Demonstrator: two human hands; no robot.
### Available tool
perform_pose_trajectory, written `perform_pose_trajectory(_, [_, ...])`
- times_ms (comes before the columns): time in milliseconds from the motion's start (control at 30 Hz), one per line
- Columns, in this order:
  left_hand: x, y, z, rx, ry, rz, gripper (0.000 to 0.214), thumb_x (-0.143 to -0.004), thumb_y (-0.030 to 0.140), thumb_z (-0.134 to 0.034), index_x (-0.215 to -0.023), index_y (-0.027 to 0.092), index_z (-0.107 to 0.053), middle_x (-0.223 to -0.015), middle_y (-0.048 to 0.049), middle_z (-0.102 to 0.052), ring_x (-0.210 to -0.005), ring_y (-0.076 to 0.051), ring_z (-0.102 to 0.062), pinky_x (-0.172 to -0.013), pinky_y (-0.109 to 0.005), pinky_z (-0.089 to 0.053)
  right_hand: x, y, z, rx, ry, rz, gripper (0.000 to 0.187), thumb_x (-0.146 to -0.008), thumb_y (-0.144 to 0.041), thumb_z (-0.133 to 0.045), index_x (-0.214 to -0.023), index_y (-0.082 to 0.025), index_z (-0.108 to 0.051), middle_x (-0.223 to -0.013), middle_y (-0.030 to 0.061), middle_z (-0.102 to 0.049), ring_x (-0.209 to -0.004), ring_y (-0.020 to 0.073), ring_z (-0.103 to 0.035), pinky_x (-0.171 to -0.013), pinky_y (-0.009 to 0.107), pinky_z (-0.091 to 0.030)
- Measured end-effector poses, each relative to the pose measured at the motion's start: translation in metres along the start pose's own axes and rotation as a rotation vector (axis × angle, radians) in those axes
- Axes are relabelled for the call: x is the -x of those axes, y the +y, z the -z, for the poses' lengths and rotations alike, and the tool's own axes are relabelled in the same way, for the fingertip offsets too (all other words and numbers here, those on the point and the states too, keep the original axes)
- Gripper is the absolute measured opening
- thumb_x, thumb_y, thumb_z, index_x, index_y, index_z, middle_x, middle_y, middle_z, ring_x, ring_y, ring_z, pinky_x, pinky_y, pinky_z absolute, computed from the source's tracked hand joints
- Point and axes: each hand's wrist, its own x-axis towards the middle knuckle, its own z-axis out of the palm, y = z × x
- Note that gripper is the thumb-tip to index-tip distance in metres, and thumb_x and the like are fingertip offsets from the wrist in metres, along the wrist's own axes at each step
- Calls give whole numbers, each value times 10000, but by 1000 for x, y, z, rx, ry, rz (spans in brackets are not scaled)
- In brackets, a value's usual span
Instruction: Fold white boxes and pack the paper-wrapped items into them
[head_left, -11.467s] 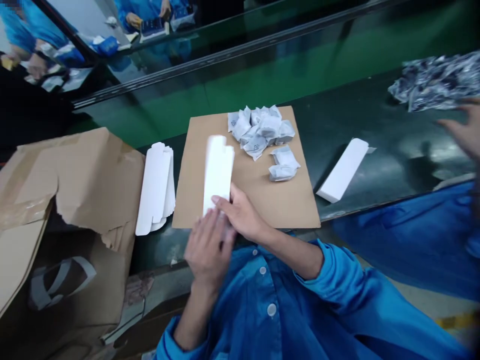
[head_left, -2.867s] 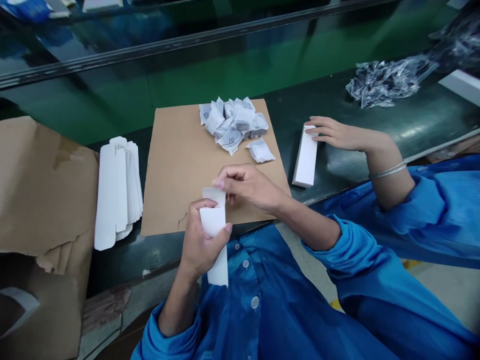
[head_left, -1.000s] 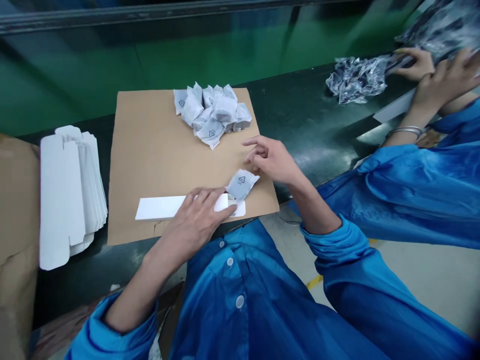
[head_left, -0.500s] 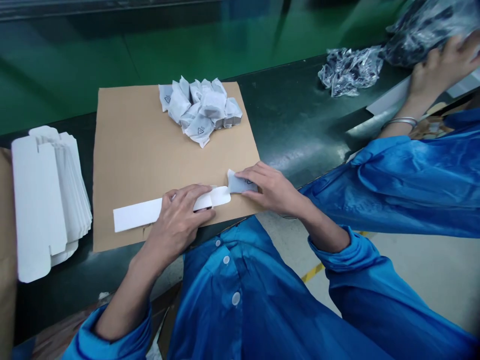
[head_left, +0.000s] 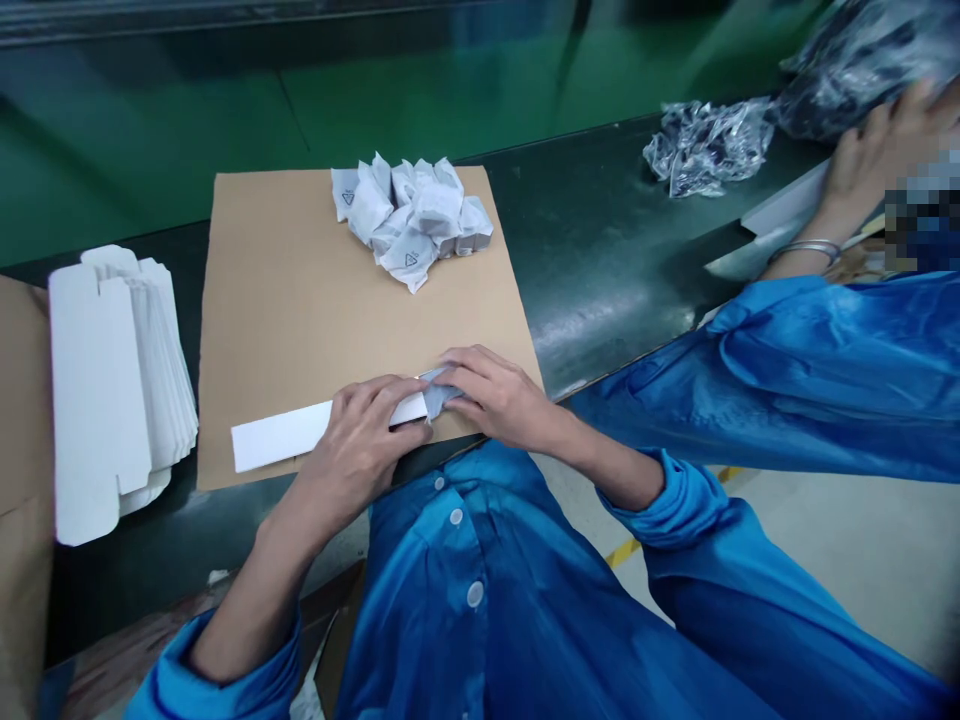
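Observation:
A long narrow white box (head_left: pixel 281 436) lies along the front of a brown cardboard sheet (head_left: pixel 330 320). My left hand (head_left: pixel 364 430) is closed over the box near its right end, fingers on the far side and thumb on the near side. Between the fingers and thumb of my right hand (head_left: pixel 495 397) is a small packet in pale printed wrapping (head_left: pixel 437 393), pressed against the box's right end. How far the packet sits inside the box I cannot tell, as my fingers cover part of it. Similar white wrapped packets (head_left: pixel 412 215) lie heaped at the back of the sheet.
A stack of flat white cartons (head_left: pixel 101 400) stands left of the sheet, beside a brown cardboard box (head_left: pixel 22 430). On the dark green bench (head_left: pixel 585 240), clear plastic bags (head_left: pixel 709 145) lie at the back right. A co-worker's hand (head_left: pixel 874 155) and blue sleeve are close on my right.
My right hand has moved left with the wrapped packet, bringing it to the box's open end. The white end flap is now hidden. My left hand keeps its hold on the box.

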Motion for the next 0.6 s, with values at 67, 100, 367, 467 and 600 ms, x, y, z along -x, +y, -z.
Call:
perform_pose_trajectory(67, [1, 2, -2, -13, 22, 13, 264, -903, 106, -523, -942, 270, -727, -1311, -101, -598, -1206, -300, -531, -925, -481, -457, 0, -11, -14, -4, 80, -73, 236, -977, -188, -465, -1144, -154, -627, -1216, 163, -597, -1164, 247, -557, -1008, 444, -497])
perform_pose_trajectory(100, [2, 2, -4, -17, 35, 16, 265, -902, 108, -529, -957, 278, -725, -1311, -98, -596, -1202, -294, -536, -935, -483, -465, 0, -18, -19, -43, 106, -93, 251, -970, -162, -450, -1157, -166, -617, -1224, 153, -593, -1176, 239, -558, -1018, 437, -496])
perform_pose_trajectory(367, [11, -2, -14, 69, 208, 162, 398, -901, 153, -570, -1272, 295, -581, -1393, -124, -474, -1298, -289, -492, -1034, -481, -482, 7, -48, -18, -437, 198, -444, 456, -909, -164, -534, -1359, -216, -487, -1157, 75, -671, -1096, 183, -637, -1004, 397, -514])
perform_pose_trajectory(467, [4, 5, -21, 34, 269, 173, 418, -909, 152, -564, -1304, 288, -556, -1391, -128, -474, -1298, -282, -488, -1032, -468, -477, -1, -54, -30, -696, 217, -516, 488, -879, -188, -589, -1359, -196, -501, -1173, 80, -671, -1100, 173, -645, -997, 365, -525])
perform_pose_trajectory(600, [-11, 20, -18, -56, 369, 88, 390, -934, 178, -539, -1314, 264, -536, -1401, -133, -493, -1325, -261, -481, -1049, -441, -453, -23, -45, -27, -723, 394, -586, 471, -811, -189, -679, -1275, -209, -598, -1080, 57, -682, -960, 167, -673, -874, 341, -576])
